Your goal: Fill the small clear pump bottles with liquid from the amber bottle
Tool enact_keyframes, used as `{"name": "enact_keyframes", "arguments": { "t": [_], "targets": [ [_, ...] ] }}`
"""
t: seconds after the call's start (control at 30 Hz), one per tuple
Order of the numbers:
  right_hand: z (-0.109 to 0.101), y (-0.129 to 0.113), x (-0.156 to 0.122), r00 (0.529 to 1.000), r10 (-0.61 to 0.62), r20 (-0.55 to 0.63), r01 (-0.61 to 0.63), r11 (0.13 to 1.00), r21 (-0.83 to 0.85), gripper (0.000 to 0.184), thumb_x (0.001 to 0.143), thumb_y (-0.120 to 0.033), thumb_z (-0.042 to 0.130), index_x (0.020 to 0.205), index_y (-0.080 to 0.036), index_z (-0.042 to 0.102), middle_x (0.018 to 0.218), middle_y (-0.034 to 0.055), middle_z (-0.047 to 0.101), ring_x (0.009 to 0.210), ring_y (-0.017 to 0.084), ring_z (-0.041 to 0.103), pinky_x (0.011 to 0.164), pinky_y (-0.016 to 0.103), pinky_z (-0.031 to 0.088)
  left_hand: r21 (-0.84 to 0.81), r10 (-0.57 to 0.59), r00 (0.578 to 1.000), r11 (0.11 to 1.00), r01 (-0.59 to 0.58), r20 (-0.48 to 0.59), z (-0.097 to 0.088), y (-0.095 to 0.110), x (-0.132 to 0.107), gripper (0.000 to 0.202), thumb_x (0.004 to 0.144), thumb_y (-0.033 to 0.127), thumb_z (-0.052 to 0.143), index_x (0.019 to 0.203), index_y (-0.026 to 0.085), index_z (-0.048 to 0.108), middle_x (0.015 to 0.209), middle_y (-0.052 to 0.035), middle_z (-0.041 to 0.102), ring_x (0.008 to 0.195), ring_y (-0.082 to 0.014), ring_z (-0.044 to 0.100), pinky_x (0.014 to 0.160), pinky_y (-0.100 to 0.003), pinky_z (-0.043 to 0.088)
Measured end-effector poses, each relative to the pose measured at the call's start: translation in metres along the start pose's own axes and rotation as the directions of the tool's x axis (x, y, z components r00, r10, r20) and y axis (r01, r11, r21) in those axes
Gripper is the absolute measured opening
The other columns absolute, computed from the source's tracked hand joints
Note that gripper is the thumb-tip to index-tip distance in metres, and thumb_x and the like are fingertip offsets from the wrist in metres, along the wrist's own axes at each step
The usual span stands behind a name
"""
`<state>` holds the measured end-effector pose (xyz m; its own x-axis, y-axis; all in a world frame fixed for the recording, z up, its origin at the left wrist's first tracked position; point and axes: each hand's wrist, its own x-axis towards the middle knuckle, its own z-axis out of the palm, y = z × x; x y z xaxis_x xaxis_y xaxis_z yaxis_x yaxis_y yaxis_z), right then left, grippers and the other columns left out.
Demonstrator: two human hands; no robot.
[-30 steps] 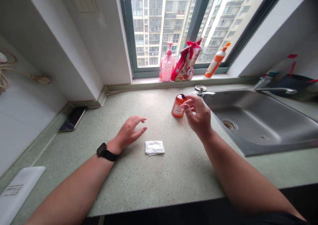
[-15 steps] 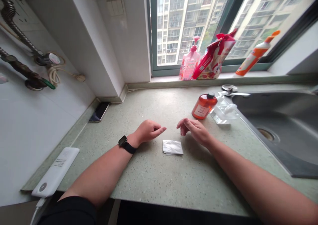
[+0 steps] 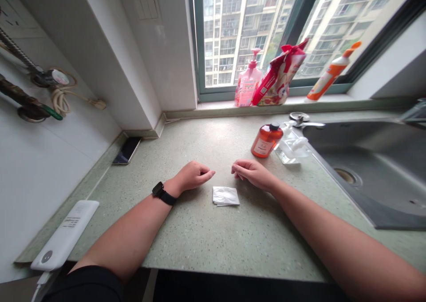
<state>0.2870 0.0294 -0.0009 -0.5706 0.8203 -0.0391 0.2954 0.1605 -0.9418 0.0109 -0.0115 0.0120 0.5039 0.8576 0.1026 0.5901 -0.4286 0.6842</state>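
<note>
My left hand (image 3: 193,176) rests on the green speckled counter (image 3: 206,235), fingers loosely curled with the index finger pointing right; it holds nothing, and a black watch is on its wrist. My right hand (image 3: 252,174) lies opposite it, fingers curled inward and pointing left, also holding nothing. A small white folded pad (image 3: 225,196) lies on the counter just in front of and between both hands, untouched. An orange bottle with a black cap (image 3: 266,140) stands beyond my right hand, beside a clear plastic piece (image 3: 293,148).
A steel sink (image 3: 369,160) fills the right side. On the window sill stand a pink pump bottle (image 3: 246,83), a red pouch (image 3: 278,77) and an orange-capped bottle (image 3: 328,77). A phone (image 3: 126,150) lies by the wall, a white power bank (image 3: 63,237) at the counter's left edge.
My right hand left the orange bottle and came down toward the pad, fingers curling. The left hand's spread fingers curled too. Both hands now rest near each other behind the pad.
</note>
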Motion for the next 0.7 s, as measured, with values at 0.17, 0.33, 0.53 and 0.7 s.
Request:
{"name": "enact_keyframes", "arguments": {
  "t": [0.17, 0.33, 0.53, 0.7],
  "targets": [
    [0.0002, -0.0015, -0.0001, 1.0, -0.007, 0.014, 0.007, 1.0, -0.008, 0.051, 0.092, -0.07, 0.065, 0.083, -0.021, 0.072, 0.068, 0.0004, 0.064, 0.066, 0.016, 0.057, 0.067, 0.032, 0.047, -0.007, 0.003, 1.0, 1.0, -0.003, 0.004, -0.0005, 0.0008, -0.0004, 0.054, 0.102, 0.049, 0.052, 0.062, 0.021, 0.028, 0.061, 0.0045, 0.024, 0.058, -0.011, 0.022, 0.056, -0.032, 0.017],
    [0.0002, -0.0003, -0.0001, 1.0, 0.0, 0.013, 0.0, 1.0, -0.018, 0.049, 0.092, -0.069, 0.066, 0.082, -0.021, 0.07, 0.071, 0.0006, 0.065, 0.069, 0.017, 0.058, 0.07, 0.032, 0.047, 0.001, 0.004, 1.0, 1.0, -0.004, 0.013, -0.0001, -0.002, -0.0004, 0.054, 0.103, 0.048, 0.052, 0.062, 0.021, 0.029, 0.061, 0.0047, 0.024, 0.058, -0.011, 0.022, 0.058, -0.032, 0.017],
    [0.0005, 0.0017, 0.0004, 1.0, 0.002, 0.021, -0.002, 1.0, -0.028, 0.043, 0.094, -0.062, 0.067, 0.085, -0.02, 0.071, 0.074, 0.0008, 0.067, 0.07, 0.016, 0.058, 0.07, 0.032, 0.046, 0.002, 0.0, 1.0, 1.0, 0.0, 0.01, 0.0, -0.0035, -0.0005, 0.054, 0.103, 0.049, 0.051, 0.062, 0.021, 0.029, 0.062, 0.0047, 0.024, 0.059, -0.011, 0.023, 0.058, -0.032, 0.017],
    [0.0011, 0.003, 0.0011, 1.0, -0.02, -0.004, 0.019, 0.998, -0.063, 0.038, 0.095, -0.057, 0.066, 0.087, -0.02, 0.072, 0.075, 0.0001, 0.067, 0.07, 0.016, 0.057, 0.07, 0.031, 0.044, 0.009, -0.012, 1.0, 1.0, 0.012, 0.021, -0.001, -0.001, -0.0007, 0.053, 0.103, 0.049, 0.053, 0.064, 0.021, 0.029, 0.065, 0.0044, 0.025, 0.06, -0.011, 0.025, 0.059, -0.031, 0.018]
  ]
}}
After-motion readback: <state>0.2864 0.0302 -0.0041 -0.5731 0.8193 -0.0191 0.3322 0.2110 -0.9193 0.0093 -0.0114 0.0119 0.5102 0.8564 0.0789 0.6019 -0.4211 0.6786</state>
